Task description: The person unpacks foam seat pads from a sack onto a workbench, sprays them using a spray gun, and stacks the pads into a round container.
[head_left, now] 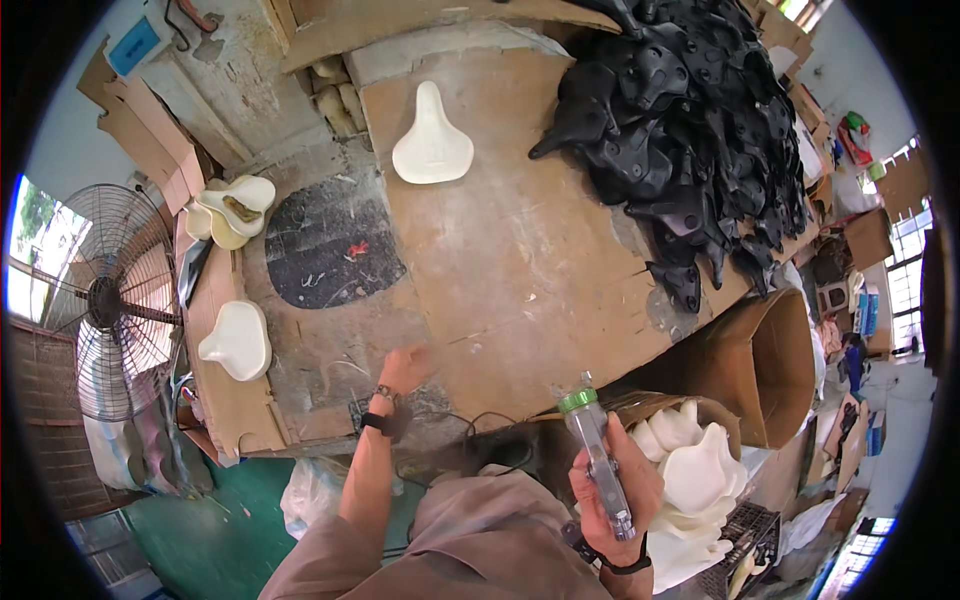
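Note:
In my right hand (622, 480) is a slim grey cylindrical tool (600, 455) with a green collar and a narrow tip; my fingers wrap round its body near the table's front edge. My left hand (405, 370) hovers over the front left part of the table, its fingers smeared by motion, so what they hold, if anything, does not show. Farther off, a cream bicycle saddle pad (433, 140) lies on the cardboard-covered tabletop (490, 260), its narrow nose pointing away. Another saddle pad (238, 340) rests to the left of my left hand.
Black plastic saddle shells (690, 130) are heaped at the back right. Several cream pads (235, 208) are stacked at the left edge, by a fan (105, 300). More pads (700, 470) fill a box at my right, beside a cardboard box (785, 370). A dark patch (330, 240) marks the table.

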The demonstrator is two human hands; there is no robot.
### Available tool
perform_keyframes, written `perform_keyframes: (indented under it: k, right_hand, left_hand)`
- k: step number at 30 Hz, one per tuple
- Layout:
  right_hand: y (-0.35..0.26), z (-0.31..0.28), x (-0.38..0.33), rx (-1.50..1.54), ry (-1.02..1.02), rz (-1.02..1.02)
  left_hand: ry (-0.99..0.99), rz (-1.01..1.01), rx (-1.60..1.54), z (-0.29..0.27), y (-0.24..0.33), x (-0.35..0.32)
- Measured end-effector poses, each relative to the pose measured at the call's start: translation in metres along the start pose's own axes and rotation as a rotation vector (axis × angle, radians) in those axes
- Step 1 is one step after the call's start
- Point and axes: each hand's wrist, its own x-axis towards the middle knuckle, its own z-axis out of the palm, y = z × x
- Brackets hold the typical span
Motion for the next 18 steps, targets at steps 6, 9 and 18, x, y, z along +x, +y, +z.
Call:
perform_keyframes:
  k: [6,9,18]
  right_hand:
    - [-0.006,-0.001,0.012,-0.039,-0.164,0.218]
    - [-0.007,0.011,0.016,0.009,-0.206,0.246]
    - [0.008,0.103,0.089,0.201,-0.172,0.098]
  left_hand:
    - [0.062,0.08,-0.033,-0.015,0.025,0.034]
    - [-0.431,0.225,-0.058,-0.031,0.047,0.023]
    - [-0.528,0.257,-0.738,0.031,0.202,-0.097]
